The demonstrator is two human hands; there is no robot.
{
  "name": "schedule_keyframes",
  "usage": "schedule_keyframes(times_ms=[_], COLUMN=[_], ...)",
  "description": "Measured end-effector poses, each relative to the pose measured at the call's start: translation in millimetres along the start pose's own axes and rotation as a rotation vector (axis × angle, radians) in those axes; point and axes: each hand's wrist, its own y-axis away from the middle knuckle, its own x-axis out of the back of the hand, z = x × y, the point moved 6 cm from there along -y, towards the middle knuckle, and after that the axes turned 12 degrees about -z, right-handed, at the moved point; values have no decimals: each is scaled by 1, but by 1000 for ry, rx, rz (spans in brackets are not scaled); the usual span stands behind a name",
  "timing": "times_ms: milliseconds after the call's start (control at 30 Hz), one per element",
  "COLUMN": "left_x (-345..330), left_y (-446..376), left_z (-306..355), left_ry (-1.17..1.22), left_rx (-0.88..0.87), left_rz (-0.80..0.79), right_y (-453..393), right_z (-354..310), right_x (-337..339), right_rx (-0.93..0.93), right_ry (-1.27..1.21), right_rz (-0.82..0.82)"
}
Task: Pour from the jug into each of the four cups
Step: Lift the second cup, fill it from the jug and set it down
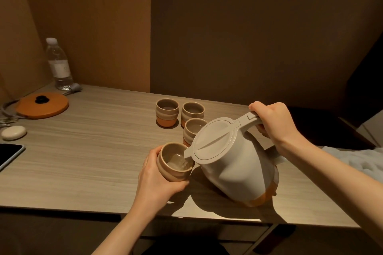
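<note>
My right hand (273, 124) grips the handle of a beige lidded jug (234, 165) with an orange base, tilted to the left. Its spout hangs over the rim of a beige cup (169, 168) that my left hand (157, 180) holds just above the table. Clear liquid shows inside this cup. Three more beige cups with orange bases stand behind: one at the far left (167, 112), one beside it (193, 112), and a third (191, 130) partly hidden by the jug's lid.
The wooden table (93, 161) carries an orange round lid with a black knob (42, 105), a clear water bottle (59, 64), a white oval object (13, 132) and a dark tablet (9, 154) at the left. A pale cloth (356, 157) lies at the right.
</note>
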Motion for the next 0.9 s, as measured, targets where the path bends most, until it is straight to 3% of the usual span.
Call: schedule_keyframes(times_ms=[900], left_x=[-2], left_y=[2], left_z=[1], left_ry=[24], left_rx=[7], left_rz=[-2], right_y=[3], right_z=[0], right_x=[1], right_rx=[-14], right_ry=[0], right_rz=[-8])
